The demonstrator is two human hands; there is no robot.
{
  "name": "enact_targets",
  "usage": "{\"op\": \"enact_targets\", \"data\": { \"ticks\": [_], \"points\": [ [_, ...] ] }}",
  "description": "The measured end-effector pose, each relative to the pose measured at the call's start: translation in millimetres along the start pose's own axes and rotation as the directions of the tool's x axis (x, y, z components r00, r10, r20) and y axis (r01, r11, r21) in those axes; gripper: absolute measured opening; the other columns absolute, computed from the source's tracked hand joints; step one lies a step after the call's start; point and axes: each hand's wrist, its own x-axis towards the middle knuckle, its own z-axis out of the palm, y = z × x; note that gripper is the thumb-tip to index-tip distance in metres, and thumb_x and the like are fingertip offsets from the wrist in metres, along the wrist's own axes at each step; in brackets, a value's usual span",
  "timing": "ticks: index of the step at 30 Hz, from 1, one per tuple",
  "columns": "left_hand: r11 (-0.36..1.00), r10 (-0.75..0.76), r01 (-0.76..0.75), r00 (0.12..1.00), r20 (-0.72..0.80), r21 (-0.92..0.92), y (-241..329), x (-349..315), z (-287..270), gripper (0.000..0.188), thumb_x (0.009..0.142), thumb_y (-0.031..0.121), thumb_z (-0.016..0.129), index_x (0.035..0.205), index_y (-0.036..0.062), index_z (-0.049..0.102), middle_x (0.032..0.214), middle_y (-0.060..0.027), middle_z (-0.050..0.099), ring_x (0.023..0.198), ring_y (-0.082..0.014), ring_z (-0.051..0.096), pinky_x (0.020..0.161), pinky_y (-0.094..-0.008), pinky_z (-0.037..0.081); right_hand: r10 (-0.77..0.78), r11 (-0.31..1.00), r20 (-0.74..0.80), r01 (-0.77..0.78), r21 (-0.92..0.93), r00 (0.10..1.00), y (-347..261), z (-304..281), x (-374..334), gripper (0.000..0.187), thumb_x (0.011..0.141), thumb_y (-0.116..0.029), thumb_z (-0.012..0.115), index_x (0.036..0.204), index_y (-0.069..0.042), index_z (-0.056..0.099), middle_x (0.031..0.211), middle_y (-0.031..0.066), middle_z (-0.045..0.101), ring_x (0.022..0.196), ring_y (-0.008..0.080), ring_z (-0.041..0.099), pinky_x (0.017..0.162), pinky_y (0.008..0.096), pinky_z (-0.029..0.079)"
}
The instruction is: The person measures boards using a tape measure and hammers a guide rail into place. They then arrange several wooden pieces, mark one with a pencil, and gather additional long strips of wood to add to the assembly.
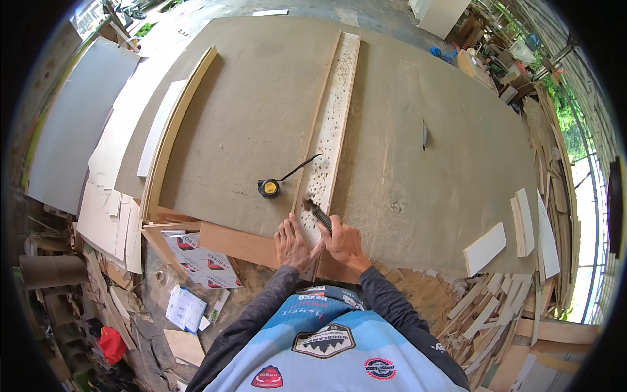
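Note:
A long narrow board [339,91] with raised wooden edges runs away from me across the worktable. Its pale face is speckled with many small brownish spots. My left hand [295,245] lies on the near end of this board, fingers stretched out over its left edge. Closed around a tool with a dark ridged handle [319,214] is my right hand [343,244]. The tool's brownish tip is blurred over the board's face, so its kind is unclear. Left of the board sits a black and yellow tape measure [268,189], its dark strap reaching onto the board.
The big grey-brown worktable [255,98] carries a long wooden piece [179,124] at left and a small blade-like object [424,135] at right. White offcuts [485,248] lie at its right corner. Wood strips [499,300] are heaped below, and papers [186,308] lie lower left.

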Motion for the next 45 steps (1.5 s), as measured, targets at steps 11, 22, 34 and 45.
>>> {"op": "enact_targets", "data": {
  "ticks": [11,22,34,45],
  "points": [
    [0.999,0.025,-0.026,0.999,0.033,0.030,-9,-6,3,0.113,0.078,0.063,0.067,0.149,-0.0135,0.025,0.136,-0.0247,0.043,0.127,-0.0377,0.041,0.104,-0.0479,0.034,0.026,0.997,0.113,-0.017,-0.078,0.993,5,20,0,0.037,0.100,-0.037,0.053,0.108,-0.001,0.049,0.080,0.0257,0.068,0.067,0.0454,0.067,0.061,0.0527,0.054],
    [1.000,-0.016,0.016,1.000,-0.006,0.002,-16,-4,20,0.086,0.094,0.049,0.054,0.151,-0.0091,0.027,0.136,-0.0238,0.046,0.128,-0.0379,0.043,0.105,-0.0479,0.034,-0.075,0.974,-0.213,0.026,-0.224,0.974,-1,30,52,0.056,0.099,-0.029,0.054,0.138,0.010,0.042,0.104,0.0228,0.063,0.081,0.0379,0.068,0.064,0.0457,0.056],
    [0.990,-0.079,0.074,0.996,-0.040,-0.122,-19,-6,28,0.069,0.094,0.031,0.058,0.153,0.0036,0.035,0.137,-0.0238,0.048,0.126,-0.0390,0.045,0.105,-0.0482,0.036,-0.057,0.996,-0.148,0.066,0.061,0.987,97,-13,-116,0.010,0.092,-0.015,0.060,0.094,-0.005,0.061,0.089,0.0128,0.060,0.078,0.0346,0.066,0.065,0.0443,0.055],
    [0.969,-0.168,0.076,0.901,-0.401,-0.234,97,-12,49,0.062,0.086,0.010,0.067,0.145,0.0065,0.048,0.132,-0.0221,0.047,0.126,-0.0380,0.044,0.107,-0.0487,0.035,0.632,0.773,-0.439,-0.564,0.291,0.639,225,-93,-351,0.010,0.092,-0.015,0.060,0.091,-0.006,0.064,0.090,0.0162,0.066,0.083,0.0399,0.063,0.068,0.0498,0.049]
  ]
}}
